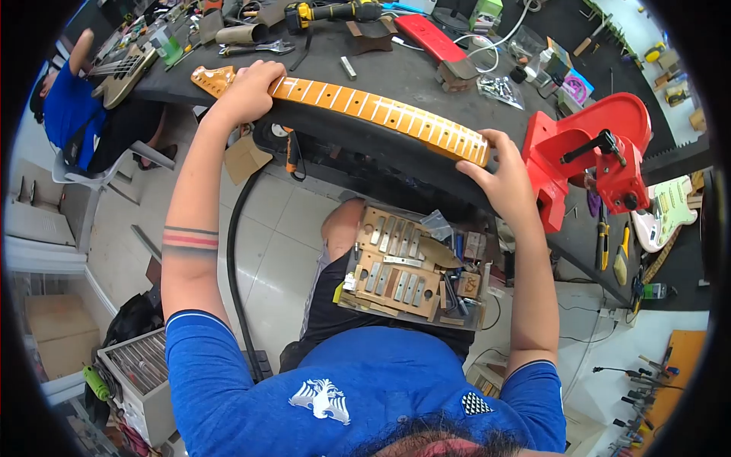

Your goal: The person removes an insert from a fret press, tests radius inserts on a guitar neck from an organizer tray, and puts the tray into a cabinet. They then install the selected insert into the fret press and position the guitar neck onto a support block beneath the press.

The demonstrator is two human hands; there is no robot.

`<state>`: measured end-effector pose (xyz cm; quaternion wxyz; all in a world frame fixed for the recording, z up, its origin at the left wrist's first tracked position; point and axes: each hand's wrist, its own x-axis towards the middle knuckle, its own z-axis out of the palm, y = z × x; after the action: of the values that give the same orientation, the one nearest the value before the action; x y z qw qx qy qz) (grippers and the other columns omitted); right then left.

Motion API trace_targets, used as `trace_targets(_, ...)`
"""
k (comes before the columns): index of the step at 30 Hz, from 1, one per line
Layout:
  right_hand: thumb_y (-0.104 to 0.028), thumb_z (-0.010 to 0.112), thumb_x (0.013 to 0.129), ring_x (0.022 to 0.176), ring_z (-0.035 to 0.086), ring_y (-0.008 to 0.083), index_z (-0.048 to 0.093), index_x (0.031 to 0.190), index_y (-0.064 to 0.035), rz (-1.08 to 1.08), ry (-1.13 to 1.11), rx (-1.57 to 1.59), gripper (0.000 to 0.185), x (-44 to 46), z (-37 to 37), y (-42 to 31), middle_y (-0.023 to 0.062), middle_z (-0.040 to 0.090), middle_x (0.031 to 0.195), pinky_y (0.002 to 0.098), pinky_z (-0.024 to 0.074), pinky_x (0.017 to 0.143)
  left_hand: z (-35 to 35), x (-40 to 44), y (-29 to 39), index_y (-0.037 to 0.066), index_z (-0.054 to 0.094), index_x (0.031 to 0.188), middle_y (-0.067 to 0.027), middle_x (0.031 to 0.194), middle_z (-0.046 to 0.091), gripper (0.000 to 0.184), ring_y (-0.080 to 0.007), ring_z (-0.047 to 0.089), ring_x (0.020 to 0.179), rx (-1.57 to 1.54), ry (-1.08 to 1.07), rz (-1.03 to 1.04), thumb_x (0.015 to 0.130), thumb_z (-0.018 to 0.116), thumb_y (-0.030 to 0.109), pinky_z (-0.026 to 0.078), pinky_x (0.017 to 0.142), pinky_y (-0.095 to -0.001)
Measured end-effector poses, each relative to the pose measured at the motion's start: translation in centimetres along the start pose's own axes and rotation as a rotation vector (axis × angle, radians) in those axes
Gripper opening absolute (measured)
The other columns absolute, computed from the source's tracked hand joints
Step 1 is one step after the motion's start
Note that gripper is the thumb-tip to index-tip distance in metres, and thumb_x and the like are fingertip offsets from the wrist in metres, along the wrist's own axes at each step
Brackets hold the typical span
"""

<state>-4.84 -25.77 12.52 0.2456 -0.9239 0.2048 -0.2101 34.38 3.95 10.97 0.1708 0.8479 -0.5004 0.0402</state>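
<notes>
A guitar neck (365,105) with a light wood fretboard and dark dots lies along the front edge of the dark bench, its fretboard facing up. My left hand (253,91) is wrapped over it near the headstock (211,79) at the left. At the other end my right hand (499,174) grips the wide heel between thumb and fingers. Just right of that hand stands a red vise (550,160). Below the neck, a tray of wooden blocks holding metal bars (396,263) rests near my lap.
Tools, a yellow drill (301,17) and a red case (430,38) lie on the bench (320,57). A black hose (234,259) hangs at the left. Another person (72,114) sits far left beside a guitar body (126,82). A pale guitar body (664,221) is at right.
</notes>
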Motion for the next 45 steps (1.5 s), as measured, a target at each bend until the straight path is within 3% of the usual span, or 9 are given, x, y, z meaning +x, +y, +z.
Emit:
trace_targets(6, -0.03, 0.09, 0.087, 0.124, 0.06, 0.035, 0.064, 0.132, -0.0002, -0.101, 0.002, -0.205, 0.06, 0.7, 1.0, 1.7, 0.0154, 0.067, 0.126, 0.0457, 0.05, 0.107, 1.5, 1.0, 0.2, 0.005, 0.061, 0.119, -0.015, 0.116, 0.062, 0.04, -0.0385, 0.055, 0.12, 0.079, -0.014, 0.041, 0.084, 0.05, -0.011, 0.043, 0.106, -0.0468)
trace_targets(12, -0.021, 0.083, 0.093, 0.126, 0.061, 0.036, 0.059, 0.141, -0.0022, -0.243, 0.201, -0.116, 0.057, -3.9, -0.8, -0.9, 0.0165, 0.066, 0.132, 0.0452, 0.0504, 0.106, 0.7, -3.8, 4.9, 0.0, 0.062, 0.137, -0.0181, 0.135, 0.066, 0.057, -0.035, 0.059, 0.135, -0.004, 0.455, 0.142, 0.084, 0.05, -0.016, 0.043, 0.118, -0.0421)
trace_targets(17, -0.012, 0.067, 0.105, 0.093, 0.067, 0.0306, 0.067, 0.125, -0.0015, 0.271, 0.042, 0.315, 0.022, -14.7, -3.5, 0.3, 0.0134, 0.071, 0.101, 0.0387, 0.0538, 0.087, 6.0, -15.2, 9.8, 0.002, 0.065, 0.112, 0.0009, 0.097, 0.063, 0.009, -0.0079, 0.059, 0.085, -0.853, 0.329, -0.297, 0.103, 0.062, 0.004, 0.05, 0.077, -0.0257)
trace_targets(22, -0.031, 0.059, 0.112, 0.098, 0.073, 0.0356, 0.065, 0.124, 0.0015, 0.434, 0.034, -0.015, 0.035, -23.7, 1.6, 10.2, 0.0221, 0.073, 0.098, 0.0423, 0.0539, 0.09, 14.2, -22.1, 17.7, 0.002, 0.067, 0.107, 0.0014, 0.08, 0.062, 0.028, -0.0064, 0.057, 0.07, -1.066, -0.247, -0.625, 0.109, 0.069, 0.03, 0.047, 0.063, -0.0242)
trace_targets(25, -0.043, 0.056, 0.112, 0.107, 0.071, 0.0438, 0.063, 0.12, 0.0028, 0.704, -0.176, 0.191, 0.047, -25.2, 3.2, 11.5, 0.0285, 0.072, 0.107, 0.0471, 0.0534, 0.094, 15.4, -21.7, 21.2, -0.004, 0.067, 0.096, -0.0116, 0.078, 0.068, 0.043, -0.0228, 0.064, 0.068, -0.673, -0.297, -0.52, 0.104, 0.071, 0.038, 0.051, 0.066, -0.0388)
trace_targets(30, -0.046, 0.055, 0.112, 0.112, 0.067, 0.052, 0.06, 0.116, 0.0032, 0.674, 0.057, 0.144, 0.05, -25.8, 6.5, 10.3, 0.032, 0.071, 0.113, 0.0541, 0.0513, 0.098, 14.3, -19.5, 23.5, -0.007, 0.07, 0.096, -0.0266, 0.086, 0.073, 0.044, -0.0447, 0.073, 0.084, -0.346, -0.328, -0.491, 0.1, 0.068, 0.037, 0.055, 0.079, -0.0508)
trace_targets(36, -0.041, 0.059, 0.114, 0.096, 0.067, 0.019, 0.06, 0.118, 0.0006, 0.803, 0.184, 0.567, 0.042, -28.4, 5.2, 8.9, 0.0129, 0.07, 0.104, 0.0358, 0.0528, 0.086, 14.6, -19.0, 21.4, -0.006, 0.072, 0.104, -0.0294, 0.09, 0.072, 0.037, -0.0469, 0.071, 0.085, -0.553, -0.349, -0.272, 0.102, 0.066, 0.031, 0.056, 0.08, -0.0476)
trace_targets(41, -0.054, 0.063, 0.11, 0.098, 0.072, 0.0138, 0.06, 0.133, -0.003, 0.965, 0.381, 1.096, 0.056, -29.8, 2.0, 3.5, 0.0081, 0.073, 0.112, 0.0317, 0.0592, 0.085, 13.4, -16.4, 21.5, -0.002, 0.068, 0.112, 0.0023, 0.099, 0.069, 0.018, -0.0063, 0.059, 0.089, -1.152, -0.458, -0.102, 0.11, 0.061, 0.014, 0.049, 0.076, -0.0283)
trace_targets(45, -0.061, 0.057, 0.109, 0.108, 0.076, 0.0179, 0.062, 0.142, -0.0055, 1.002, 0.422, 1.401, 0.065, -35.0, 1.2, -3.4, 0.0084, 0.075, 0.126, 0.0363, 0.0624, 0.094, 11.6, -11.6, 21.7, 0.011, 0.046, 0.086, 0.0078, 0.078, 0.05, 0.03, -0.0002, 0.042, 0.071, -1.261, -0.602, 0.08, 0.111, 0.063, 0.015, 0.033, 0.058, -0.0232)
